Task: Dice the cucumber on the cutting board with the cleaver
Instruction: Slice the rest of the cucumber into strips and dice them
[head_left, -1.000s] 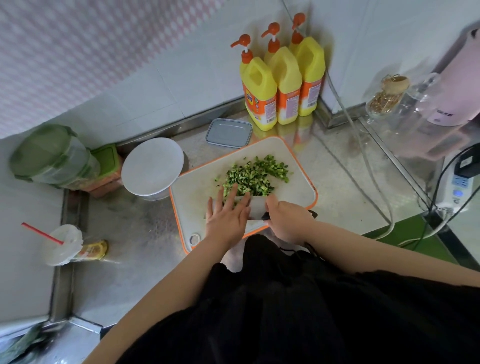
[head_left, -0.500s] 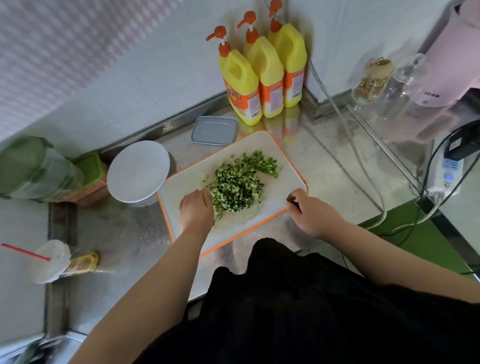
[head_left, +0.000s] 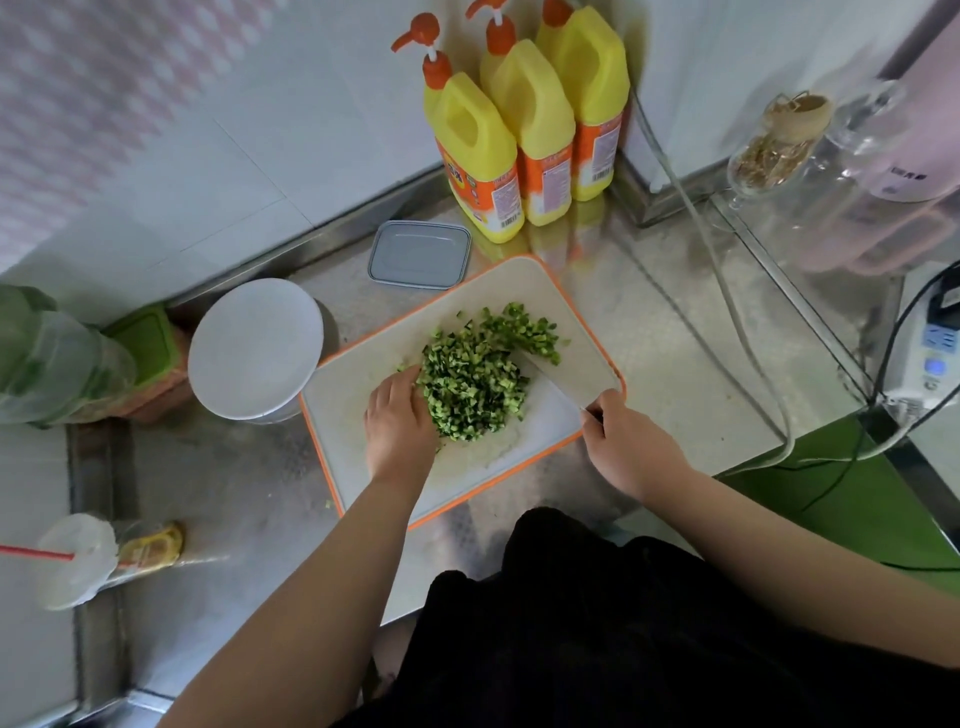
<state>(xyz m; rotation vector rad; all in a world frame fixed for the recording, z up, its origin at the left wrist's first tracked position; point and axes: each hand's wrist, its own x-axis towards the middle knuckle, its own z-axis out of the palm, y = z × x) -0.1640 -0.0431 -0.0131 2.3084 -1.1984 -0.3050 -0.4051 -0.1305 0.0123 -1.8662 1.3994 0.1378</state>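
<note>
Cucumber (head_left: 475, 387) touching curled left fingers (head_left: 402, 387), cleaver (head_left: 563, 382) gripped

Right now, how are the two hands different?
The left hand rests on the cutting board with its fingers against the left side of the diced cucumber and holds no tool. The right hand is curled in a grip on the cleaver, whose blade lies on the pile's right side. Both are bare and reach over the board, one on each side of the pile.
</note>
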